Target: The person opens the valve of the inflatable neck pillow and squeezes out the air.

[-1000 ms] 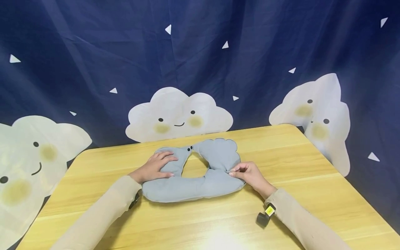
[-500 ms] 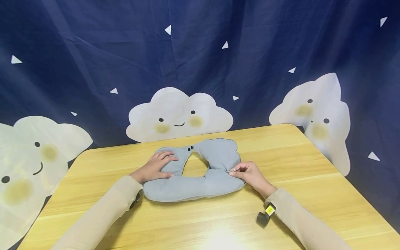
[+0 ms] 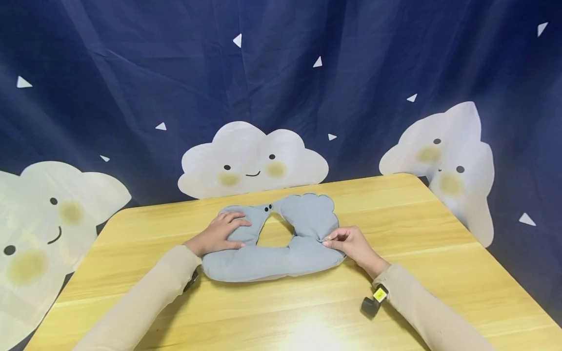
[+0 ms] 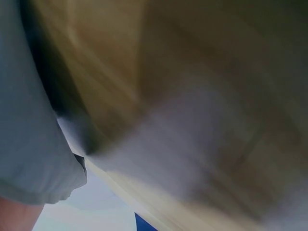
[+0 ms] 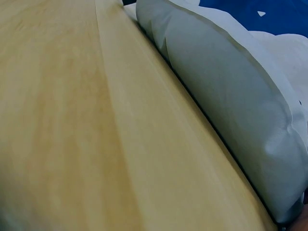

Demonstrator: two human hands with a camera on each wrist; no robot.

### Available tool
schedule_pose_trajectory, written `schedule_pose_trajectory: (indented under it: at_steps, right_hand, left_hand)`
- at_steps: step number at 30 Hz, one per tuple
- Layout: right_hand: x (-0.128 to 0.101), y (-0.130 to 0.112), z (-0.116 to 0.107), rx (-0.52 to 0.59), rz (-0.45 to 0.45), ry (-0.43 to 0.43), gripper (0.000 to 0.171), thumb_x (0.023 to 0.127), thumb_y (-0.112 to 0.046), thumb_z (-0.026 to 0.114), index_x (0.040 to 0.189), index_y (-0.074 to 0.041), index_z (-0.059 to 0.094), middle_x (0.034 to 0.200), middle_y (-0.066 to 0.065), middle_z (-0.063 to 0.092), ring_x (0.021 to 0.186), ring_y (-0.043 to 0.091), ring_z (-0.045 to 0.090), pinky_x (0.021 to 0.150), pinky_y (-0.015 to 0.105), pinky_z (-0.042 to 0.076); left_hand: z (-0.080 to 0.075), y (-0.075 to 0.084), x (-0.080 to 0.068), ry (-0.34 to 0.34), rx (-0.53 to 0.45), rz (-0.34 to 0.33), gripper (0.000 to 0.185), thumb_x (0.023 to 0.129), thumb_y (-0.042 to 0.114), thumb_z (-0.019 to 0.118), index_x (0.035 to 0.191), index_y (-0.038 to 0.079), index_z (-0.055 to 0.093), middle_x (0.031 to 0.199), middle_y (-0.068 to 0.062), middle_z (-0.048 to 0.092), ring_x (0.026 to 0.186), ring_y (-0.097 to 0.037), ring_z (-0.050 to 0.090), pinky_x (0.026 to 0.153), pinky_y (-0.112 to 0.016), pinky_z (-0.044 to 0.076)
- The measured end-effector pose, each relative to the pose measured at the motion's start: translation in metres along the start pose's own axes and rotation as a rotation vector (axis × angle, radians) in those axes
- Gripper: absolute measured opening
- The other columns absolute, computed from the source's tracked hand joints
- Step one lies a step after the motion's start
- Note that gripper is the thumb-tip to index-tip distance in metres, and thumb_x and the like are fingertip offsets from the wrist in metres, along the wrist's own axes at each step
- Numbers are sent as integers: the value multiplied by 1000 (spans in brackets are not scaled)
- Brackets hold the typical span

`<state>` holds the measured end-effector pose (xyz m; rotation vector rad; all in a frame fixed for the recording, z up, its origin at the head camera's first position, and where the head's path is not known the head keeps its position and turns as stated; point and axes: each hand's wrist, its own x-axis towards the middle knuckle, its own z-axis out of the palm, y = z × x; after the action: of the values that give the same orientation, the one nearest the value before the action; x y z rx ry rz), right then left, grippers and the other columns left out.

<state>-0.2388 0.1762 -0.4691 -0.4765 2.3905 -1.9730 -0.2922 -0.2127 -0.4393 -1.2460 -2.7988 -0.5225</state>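
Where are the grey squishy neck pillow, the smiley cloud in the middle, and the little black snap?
Grey U-shaped fabric neck pillow (image 3: 268, 261): head view, on its near curved band.
White smiling cloud on the blue curtain (image 3: 252, 158): head view, on its face.
Small black snap on the pillow's tip (image 3: 266, 208): head view, on the button itself.

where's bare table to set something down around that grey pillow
Bare wood lies right of the right hand out to the table edge, along the near edge between the sleeves, and left of the left hand. The middle is crowded by the grey pillow.
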Motion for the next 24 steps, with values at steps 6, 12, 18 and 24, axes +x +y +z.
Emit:
schedule_pose_trajectory:
  at_steps: [6,12,18,24]
  right_hand:
    - [0,0,0,-15,17,-2,5,75,4,75,76,4,70,74,7,70,64,7,58,58,19,47]
    - [1,-2,1,-19,24,-2,7,75,3,75,78,7,70,74,7,70,63,6,58,57,19,46]
    - [-1,-3,1,-14,12,-2,6,75,4,75,77,7,70,75,12,70,63,6,58,57,19,46]
    - [0,-2,1,-9,15,-10,7,74,3,75,78,5,70,76,9,70,64,7,59,59,19,47]
  left_hand:
    - [0,0,1,-24,-2,-19,51,84,33,70,128,14,55,139,-19,43,127,-42,34,102,-61,24]
    - [0,-1,2,-40,-15,-41,50,84,33,70,128,15,55,139,-17,42,128,-40,32,104,-59,23]
    - [2,-1,1,-9,-9,-13,46,84,30,70,125,13,56,136,-18,45,125,-41,34,101,-61,25]
    - [2,-2,1,-7,1,-10,46,84,29,70,124,14,56,136,-18,45,125,-41,34,100,-60,26]
